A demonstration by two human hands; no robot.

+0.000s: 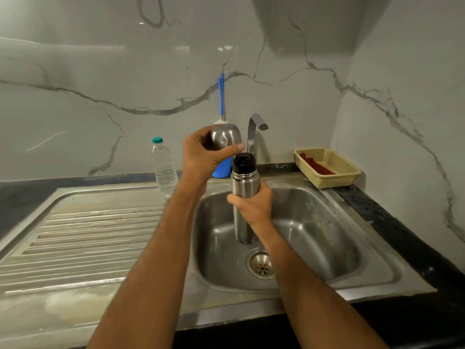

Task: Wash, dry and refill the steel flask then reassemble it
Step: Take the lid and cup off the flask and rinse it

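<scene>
Over the sink basin (327, 250) my right hand (253, 206) grips the steel flask (242, 182) upright around its middle. A black stopper (243, 161) sits in the flask's neck. My left hand (205, 153) holds the flask's steel cup lid (225, 137) just above and to the left of the stopper, apart from the flask, thumb stretched across its lower edge. The flask's lower part hangs inside the basin, above the drain (261, 264).
A steel tap (254, 129) stands behind the flask. A blue-handled bottle brush (221, 96) sits in a blue holder (221, 168) behind my left hand. A plastic water bottle (163, 167) stands at the drainboard's (88, 230) back. A beige basket (327, 167) with a red cloth sits at the right.
</scene>
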